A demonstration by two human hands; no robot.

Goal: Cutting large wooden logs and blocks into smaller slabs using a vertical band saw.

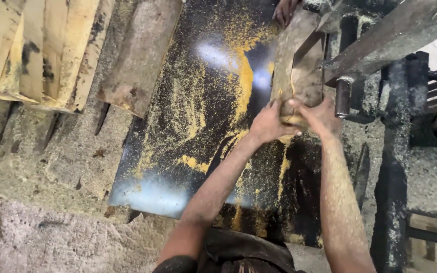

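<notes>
A rough wooden block lies lengthwise on a dark metal saw table dusted with yellow sawdust. My left hand presses against the block's near end from the left. On the near right corner of the same end, my right hand grips the wood. Both forearms are coated in sawdust. At the far end of the block another person's hand touches the wood.
Sawn planks and a thick slab lean at the upper left. A metal saw frame with a post stands right of the block. Heaped sawdust covers the floor on the left.
</notes>
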